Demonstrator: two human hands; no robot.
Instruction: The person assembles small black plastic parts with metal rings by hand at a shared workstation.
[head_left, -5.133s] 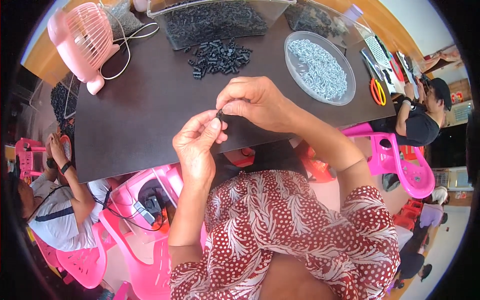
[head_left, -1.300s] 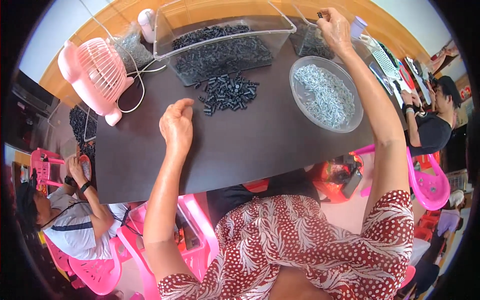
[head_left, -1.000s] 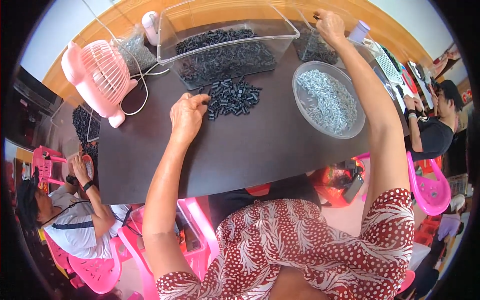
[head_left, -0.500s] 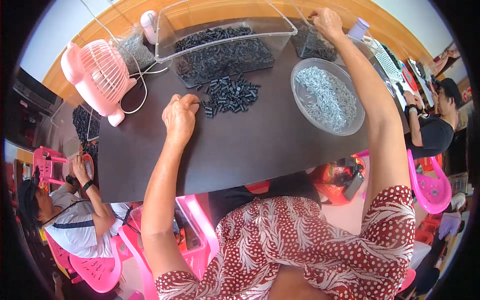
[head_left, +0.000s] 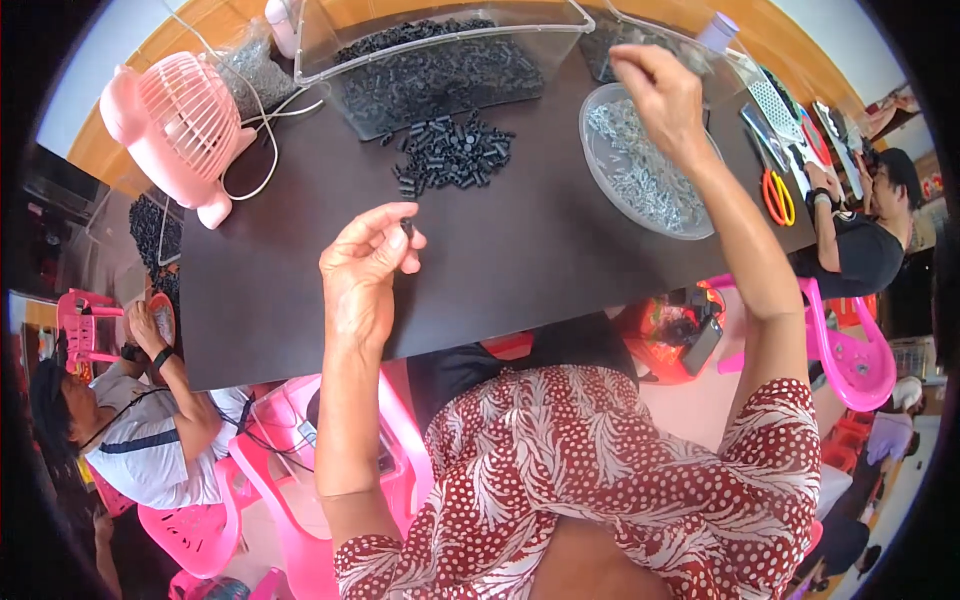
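Note:
My left hand (head_left: 365, 270) is closed in a pinch on a small black plastic cylinder (head_left: 407, 227), in front of a loose pile of similar black cylinders (head_left: 455, 152) on the dark table. My right hand (head_left: 665, 100) is raised over the far right side of a clear round bowl (head_left: 612, 197) of small silvery screws (head_left: 640, 165). Its thumb and index finger are apart, and nothing shows between them. Behind the pile stands a large clear bin (head_left: 440, 85) of black cylinders. A smaller clear bin (head_left: 597, 62) with dark pieces sits just beyond my right hand.
A pink fan (head_left: 180, 130) with a white cable stands at the left, beside a bag (head_left: 258, 70) of small pieces. Scissors with orange and yellow handles (head_left: 778, 197) lie at the right. One person (head_left: 150, 430) sits at the left, another (head_left: 860, 230) at the right.
My left hand has drawn back from the pile toward me with a black cylinder in its fingers. My right hand has come back from the smaller bin to above the screw bowl.

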